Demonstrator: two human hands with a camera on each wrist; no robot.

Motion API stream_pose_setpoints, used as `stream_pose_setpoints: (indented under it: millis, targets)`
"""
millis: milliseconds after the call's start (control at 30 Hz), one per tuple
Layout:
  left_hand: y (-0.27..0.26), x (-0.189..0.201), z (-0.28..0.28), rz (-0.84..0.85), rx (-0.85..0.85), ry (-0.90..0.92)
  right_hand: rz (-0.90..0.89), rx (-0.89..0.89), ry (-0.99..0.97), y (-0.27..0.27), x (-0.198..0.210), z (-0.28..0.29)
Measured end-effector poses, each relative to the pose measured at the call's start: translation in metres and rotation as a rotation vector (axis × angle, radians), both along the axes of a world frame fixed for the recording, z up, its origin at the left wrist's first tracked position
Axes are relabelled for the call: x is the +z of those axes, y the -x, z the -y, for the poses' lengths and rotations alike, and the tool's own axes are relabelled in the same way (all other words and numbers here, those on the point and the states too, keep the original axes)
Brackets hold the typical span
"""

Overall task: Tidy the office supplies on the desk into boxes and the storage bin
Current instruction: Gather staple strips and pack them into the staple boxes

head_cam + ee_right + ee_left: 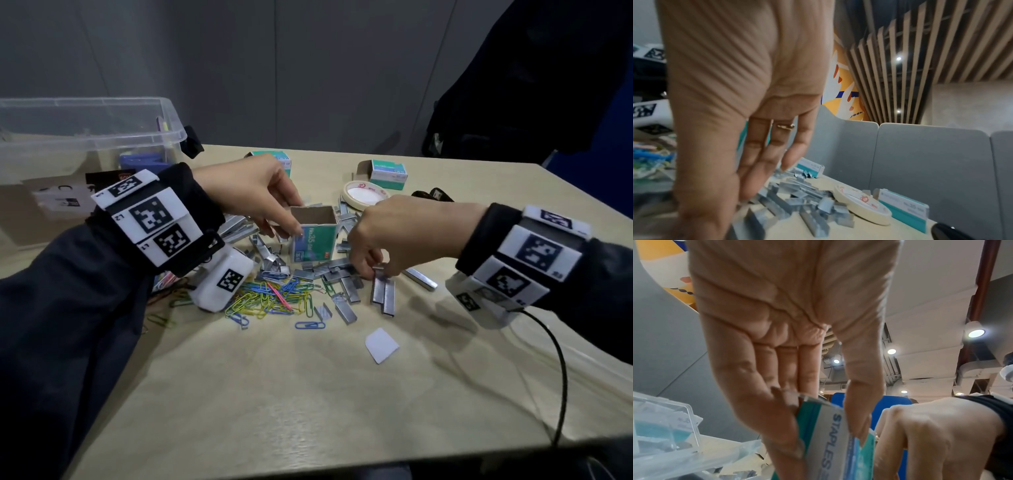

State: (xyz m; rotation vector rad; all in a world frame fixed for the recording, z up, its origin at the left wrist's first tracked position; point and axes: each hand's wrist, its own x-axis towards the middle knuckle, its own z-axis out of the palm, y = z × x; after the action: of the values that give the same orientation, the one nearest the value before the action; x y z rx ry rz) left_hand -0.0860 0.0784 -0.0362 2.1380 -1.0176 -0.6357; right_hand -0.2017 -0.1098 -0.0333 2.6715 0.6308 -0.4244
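- right hand (394,236) fingers curled down, pinching a staple strip (378,286) off the loose staple pile (329,274) right under the fingertips
- left hand (250,192) pinches the open staples box (313,234) (standing upright), thumb one side, fingers the other
- past both hands: masking tape roll (364,195), clear storage bin (85,144)

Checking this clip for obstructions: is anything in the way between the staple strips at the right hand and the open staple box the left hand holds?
Nothing visible blocks it. The right hand is picking at staple strips just right of the staple box, which the left hand holds upright with its top open. Only loose staples lie on the desk between them.
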Motion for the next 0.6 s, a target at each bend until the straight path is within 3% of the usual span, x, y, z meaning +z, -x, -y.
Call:
stream_pose_setpoints:
  millis: [600]
  targets:
    - [0.002,0.000,-0.002,-0.005,-0.010,-0.001,0.033,-0.146,-0.268,0.001,-0.011,0.024]
